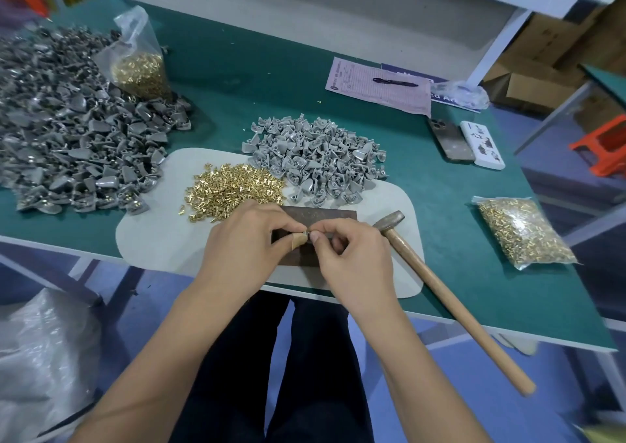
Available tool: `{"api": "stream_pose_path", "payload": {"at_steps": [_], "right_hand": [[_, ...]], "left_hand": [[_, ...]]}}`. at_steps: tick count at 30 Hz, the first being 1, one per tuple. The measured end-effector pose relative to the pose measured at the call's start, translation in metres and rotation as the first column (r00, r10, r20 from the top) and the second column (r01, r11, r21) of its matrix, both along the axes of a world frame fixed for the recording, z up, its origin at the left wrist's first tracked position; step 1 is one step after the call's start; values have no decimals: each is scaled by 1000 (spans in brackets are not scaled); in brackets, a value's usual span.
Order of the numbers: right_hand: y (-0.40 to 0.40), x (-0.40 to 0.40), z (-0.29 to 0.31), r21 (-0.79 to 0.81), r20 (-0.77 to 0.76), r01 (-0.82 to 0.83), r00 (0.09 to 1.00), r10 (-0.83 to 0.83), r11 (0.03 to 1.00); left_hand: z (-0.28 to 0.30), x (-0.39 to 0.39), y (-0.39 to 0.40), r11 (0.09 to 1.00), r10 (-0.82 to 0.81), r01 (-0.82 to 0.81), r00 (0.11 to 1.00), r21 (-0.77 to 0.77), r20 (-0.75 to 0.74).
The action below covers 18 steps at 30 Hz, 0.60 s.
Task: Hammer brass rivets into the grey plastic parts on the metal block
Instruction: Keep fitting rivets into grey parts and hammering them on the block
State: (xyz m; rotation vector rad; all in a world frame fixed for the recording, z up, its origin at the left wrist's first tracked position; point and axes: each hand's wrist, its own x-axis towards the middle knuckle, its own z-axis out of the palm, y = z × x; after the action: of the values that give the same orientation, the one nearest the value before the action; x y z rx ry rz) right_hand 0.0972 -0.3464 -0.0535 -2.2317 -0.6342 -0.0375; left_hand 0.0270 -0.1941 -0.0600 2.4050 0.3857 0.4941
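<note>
Green matting covers the table (305,80), and at its near edge a pale pad (152,239) carries the dark metal block (318,214). Over the block both hands are brought together: the left hand (247,239) has its thumb and forefinger curled round a small grey piece (306,234), while the fingertips of the right hand (352,256) are pinched close against the same spot — whether a rivet is held between them cannot be told, since the item is too small and mostly hidden. A strip of tape is seen on the left thumb.

Just right of the hands the hammer (440,293) is laid down, untouched, its head beside the block and its wooden handle overhanging the table edge. The step in hand is therefore judged to be the fitting of a rivet into a part; the striking is not yet begun.

Beyond the block a loose heap of brass rivets (233,188) and a pile of light grey plastic parts (315,158) are spread — unworked stock, it seems. To the left a much larger, darker mound of parts (74,127) is heaped, with brass glints among them, so these are likely finished. Much appears done, yet a good pile is left. Two bags of rivets (142,66) (521,229) are kept in reserve.
</note>
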Motion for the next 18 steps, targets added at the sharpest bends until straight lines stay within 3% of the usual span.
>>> {"api": "stream_pose_path", "payload": {"at_steps": [7, 10, 14, 16, 18], "right_hand": [[-1, 7, -3, 57, -155, -16, 988, 25, 998], [-2, 5, -4, 35, -102, -26, 994, 29, 999], [-1, 0, -4, -62, 87, -59, 994, 64, 996], [-8, -1, -4, 20, 83, -103, 991, 101, 995], [-22, 2, -5, 141, 92, -19, 996, 6, 990]], "left_hand": [[2, 1, 0, 999, 2, -1, 1000, 38, -12], [2, 0, 0, 999, 8, -7, 1000, 48, -7], [2, -1, -1, 998, 16, -16, 1000, 57, -12], [2, -2, -1, 996, 28, -27, 999, 80, -16], [2, -2, -1, 996, 29, -27, 999, 90, -21]]}}
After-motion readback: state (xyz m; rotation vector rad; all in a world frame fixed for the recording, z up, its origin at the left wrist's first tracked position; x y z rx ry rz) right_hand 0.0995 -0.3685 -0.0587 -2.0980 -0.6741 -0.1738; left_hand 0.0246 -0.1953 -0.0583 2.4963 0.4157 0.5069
